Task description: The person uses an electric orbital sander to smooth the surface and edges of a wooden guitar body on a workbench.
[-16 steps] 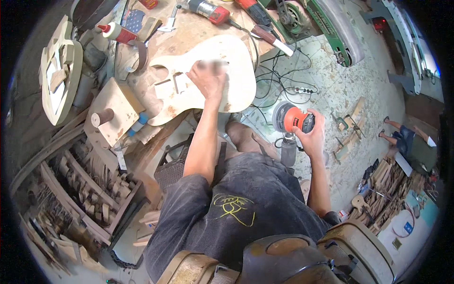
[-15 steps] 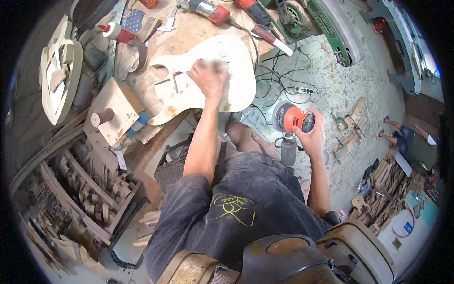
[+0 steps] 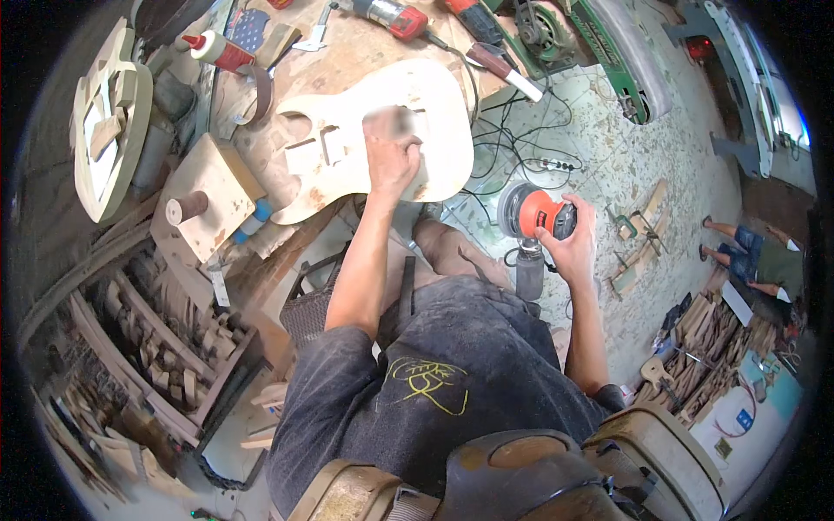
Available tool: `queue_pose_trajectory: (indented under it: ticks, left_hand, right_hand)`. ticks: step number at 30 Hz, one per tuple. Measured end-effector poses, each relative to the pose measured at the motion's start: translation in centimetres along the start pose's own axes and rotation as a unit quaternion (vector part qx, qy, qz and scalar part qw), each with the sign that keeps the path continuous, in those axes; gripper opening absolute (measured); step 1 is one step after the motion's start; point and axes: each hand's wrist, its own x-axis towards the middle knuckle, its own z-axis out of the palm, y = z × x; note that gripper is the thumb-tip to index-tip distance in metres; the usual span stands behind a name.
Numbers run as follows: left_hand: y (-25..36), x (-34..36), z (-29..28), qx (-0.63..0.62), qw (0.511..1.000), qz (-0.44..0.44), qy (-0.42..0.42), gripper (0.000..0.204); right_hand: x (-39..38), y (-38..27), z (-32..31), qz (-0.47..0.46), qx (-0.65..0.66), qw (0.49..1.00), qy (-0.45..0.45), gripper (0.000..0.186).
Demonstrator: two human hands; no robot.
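Observation:
A pale wooden electric guitar body (image 3: 445,104) with routed cavities lies on the workbench in front of me. My left hand (image 3: 393,161) is on its face, near the bridge area. The thumb side shows at the right, while a blurred patch covers the fingertips, so whether they hold anything is hidden. To the right, off the bench edge, my right hand (image 3: 571,239) grips an orange and black random orbital sander (image 3: 540,214). Its round pad faces left, away from my palm, and a dark dust canister (image 3: 529,273) hangs below.
On the bench (image 3: 326,76) lie a glue bottle (image 3: 217,52), a caliper (image 3: 317,33) and a red-grey power tool (image 3: 391,17). Black cables (image 3: 512,139) tangle on the dusty floor. A wooden block with a spindle (image 3: 208,204) stands left. Another person (image 3: 764,260) is far right.
My left hand has turned and shifted slightly toward me on the guitar body; its thumb side now shows at the right. My right hand keeps the sander in nearly the same place.

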Motion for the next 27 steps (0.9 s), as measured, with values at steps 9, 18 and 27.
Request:
queue_pose_trajectory:
  ticks: [9, 18, 27]
  left_hand:
    - [-8.3, 1.8, -3.5, 0.016, 0.953, -0.254, 0.167, 0.053]
    - [-10.4, -2.0, -5.5, 0.136, 0.941, -0.281, 0.131, 0.069]
    - [-9.6, -2.5, -5.9, 0.181, 0.939, -0.271, 0.106, 0.057]
  right_hand:
    - [3.1, -2.6, 1.2, -0.076, -0.01, 0.997, -0.032, 0.067]
    - [10.9, -8.4, 6.4, -0.123, -0.112, 0.979, -0.118, 0.066]
    - [20.4, -15.5, 10.0, -0.168, -0.203, 0.96, -0.095, 0.069]
